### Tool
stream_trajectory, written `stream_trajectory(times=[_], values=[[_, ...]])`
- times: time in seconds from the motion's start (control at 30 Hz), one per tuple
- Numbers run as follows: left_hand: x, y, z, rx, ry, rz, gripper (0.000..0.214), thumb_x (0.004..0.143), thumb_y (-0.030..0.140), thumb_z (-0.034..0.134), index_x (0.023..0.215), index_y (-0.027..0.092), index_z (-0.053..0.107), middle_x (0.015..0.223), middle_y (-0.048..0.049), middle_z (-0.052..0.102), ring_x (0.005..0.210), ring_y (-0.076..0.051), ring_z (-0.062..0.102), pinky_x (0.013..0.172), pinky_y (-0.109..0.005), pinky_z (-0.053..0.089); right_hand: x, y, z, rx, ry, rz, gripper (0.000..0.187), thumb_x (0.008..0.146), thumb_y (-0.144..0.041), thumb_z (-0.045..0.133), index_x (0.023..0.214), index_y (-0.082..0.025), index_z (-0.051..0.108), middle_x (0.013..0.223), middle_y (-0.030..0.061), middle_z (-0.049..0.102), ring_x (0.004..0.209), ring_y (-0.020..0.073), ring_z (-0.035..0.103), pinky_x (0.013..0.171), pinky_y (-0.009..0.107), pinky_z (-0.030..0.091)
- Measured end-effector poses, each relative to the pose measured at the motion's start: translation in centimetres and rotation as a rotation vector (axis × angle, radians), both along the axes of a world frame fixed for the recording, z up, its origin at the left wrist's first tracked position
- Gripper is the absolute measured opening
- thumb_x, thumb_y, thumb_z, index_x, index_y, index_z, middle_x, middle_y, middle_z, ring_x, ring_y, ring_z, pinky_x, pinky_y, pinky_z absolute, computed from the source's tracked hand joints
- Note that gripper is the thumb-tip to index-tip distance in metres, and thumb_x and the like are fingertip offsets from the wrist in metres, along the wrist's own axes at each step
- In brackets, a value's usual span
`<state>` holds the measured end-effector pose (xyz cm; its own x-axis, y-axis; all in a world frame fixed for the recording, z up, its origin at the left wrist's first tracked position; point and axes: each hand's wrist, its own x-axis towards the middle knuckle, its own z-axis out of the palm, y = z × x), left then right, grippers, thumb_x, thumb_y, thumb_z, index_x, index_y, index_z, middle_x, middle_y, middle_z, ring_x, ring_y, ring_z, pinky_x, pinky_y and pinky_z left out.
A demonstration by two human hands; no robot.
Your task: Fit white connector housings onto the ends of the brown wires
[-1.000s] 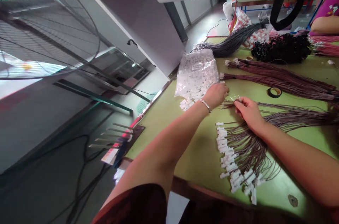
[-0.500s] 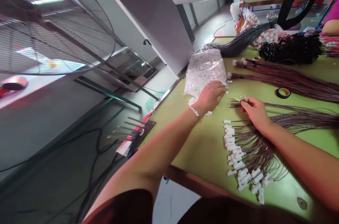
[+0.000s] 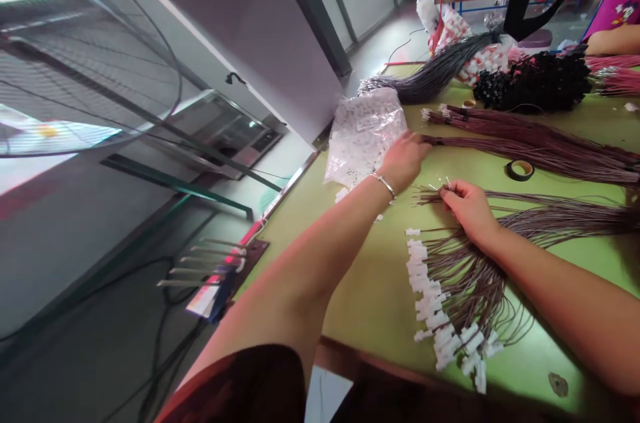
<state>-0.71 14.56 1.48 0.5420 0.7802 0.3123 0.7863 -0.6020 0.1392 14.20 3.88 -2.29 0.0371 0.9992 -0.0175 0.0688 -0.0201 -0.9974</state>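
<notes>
My left hand, with a bracelet at the wrist, reaches across a green table and rests at the edge of a clear plastic bag of small white connectors; its fingers curl down there, and what they hold is hidden. My right hand pinches the bare metal ends of a few brown wires from a loose bundle. In front of it lies a fan of brown wires fitted with white connectors.
Further bundles of brown wires, dark grey wires and black parts lie at the back. A tape roll sits to the right. Another person's arm shows at top right. A large fan stands left of the table.
My left hand has moved from the loose connectors at the bag's mouth up to the bag's right edge. The right hand stays pinched on the wire ends.
</notes>
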Motion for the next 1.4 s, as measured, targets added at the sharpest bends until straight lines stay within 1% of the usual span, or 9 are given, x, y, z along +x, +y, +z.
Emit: stream_trajectory(times=[0.1,0.2,0.3,0.4,0.57,0.93,1.1,1.27,1.4], values=[[-1.9,-4.0,1.2,-0.114,-0.435,0.164,0.024,0.083,0.016,0.05,0.094,0.015,0.072,0.09,-0.0092,0.067,0.086,-0.019,0.059,0.082,-0.035,0.047,0.0,0.1,0.0,0.031,-0.042,-0.026,0.021,0.069,-0.036,0.058,0.057,-0.02,0.05,0.049,-0.0063,0.038,0.048,0.0092,0.031,0.047,0.024,0.025],[-3.2,-8.3,1.0,-0.562,-0.845,0.324,0.018,0.079,0.021,0.061,0.092,0.012,0.069,0.066,-0.0044,0.064,0.06,-0.013,0.058,0.061,-0.029,0.05,-0.1,-0.2,0.2,0.094,-0.123,-0.011,0.019,0.068,-0.034,0.058,0.057,-0.019,0.051,0.052,-0.0055,0.04,0.052,0.0096,0.034,0.051,0.024,0.028],[-3.5,-11.1,-0.2,-0.877,-1.25,0.344,0.013,0.077,0.018,0.066,0.088,0.01,0.066,0.067,-0.0036,0.066,0.061,-0.01,0.062,0.063,-0.024,0.052,-0.2,-0.8,0.6,0.16,-0.206,0.023,0.016,0.069,-0.032,0.055,0.06,-0.018,0.053,0.056,-0.0038,0.045,0.055,0.0102,0.037,0.053,0.024,0.031],[-3.0,-11.6,-1.4,-1.018,-1.451,0.331,0.005,0.077,0.012,0.065,0.081,0.009,0.064,0.069,-0.003,0.066,0.063,-0.008,0.064,0.071,-0.023,0.054,-0.4,-1.4,0.9,0.223,-0.282,0.037,0.013,0.069,-0.029,0.054,0.062,-0.018,0.054,0.056,-0.003,0.048,0.054,0.0103,0.039,0.054,0.025,0.032],[-2.7,-11.3,-2.2,-1.069,-1.485,0.276,0.002,0.078,0.011,0.065,0.079,0.01,0.064,0.068,-0.0014,0.065,0.063,-0.007,0.063,0.072,-0.023,0.053,-0.6,-1.6,1.0,0.254,-0.356,0.058,0.011,0.069,-0.026,0.052,0.061,-0.019,0.054,0.055,-0.0024,0.051,0.052,0.0105,0.041,0.054,0.025,0.035],[-3.0,-11.6,-2.5,-1.056,-1.437,0.24,0.022,0.068,0.023,0.075,0.082,0.01,0.065,0.064,-0.0013,0.066,0.061,-0.008,0.063,0.064,-0.022,0.052,-0.7,-1.3,0.4,0.299,-0.49,0.059,0.008,0.07,-0.023,0.051,0.063,-0.02,0.053,0.057,-0.0017,0.054,0.053,0.0117,0.045,0.056,0.025,0.037],[-3.0,-12.0,-2.3,-0.895,-1.21,0.209,0.023,0.066,0.023,0.075,0.085,0.012,0.067,0.063,-0.0005,0.066,0.058,-0.01,0.062,0.062,-0.024,0.053,-0.5,-1.6,0.1,0.359,-0.583,0.047,0.007,0.072,-0.023,0.05,0.066,-0.021,0.053,0.061,0.0003,0.059,0.055,0.0133,0.049,0.058,0.026,0.037],[-2.4,-12.4,-2.6,-0.71,-1.01,0.266,0.014,0.068,0.019,0.07,0.082,0.016,0.071,0.059,0.0008,0.066,0.057,-0.011,0.062,0.059,-0.024,0.052,-0.5,-1.5,0.3,0.429,-0.71,0.106,0.007,0.073,-0.023,0.05,0.069,-0.021,0.054,0.062,0.002,0.058,0.057,0.0149,0.049,0.058,0.027,0.035],[-1.7,-12.1,-2.5,-0.834,-1.071,0.272,0.009,0.069,0.012,0.068,0.078,0.013,0.069,0.054,0.0015,0.065,0.051,-0.009,0.06,0.057,-0.022,0.051,-0.5,-1.4,0.4,0.399,-0.668,0.158,0.008,0.073,-0.024,0.049,0.067,-0.02,0.053,0.058,0.0004,0.055,0.053,0.0136,0.045,0.056,0.027,0.032]])
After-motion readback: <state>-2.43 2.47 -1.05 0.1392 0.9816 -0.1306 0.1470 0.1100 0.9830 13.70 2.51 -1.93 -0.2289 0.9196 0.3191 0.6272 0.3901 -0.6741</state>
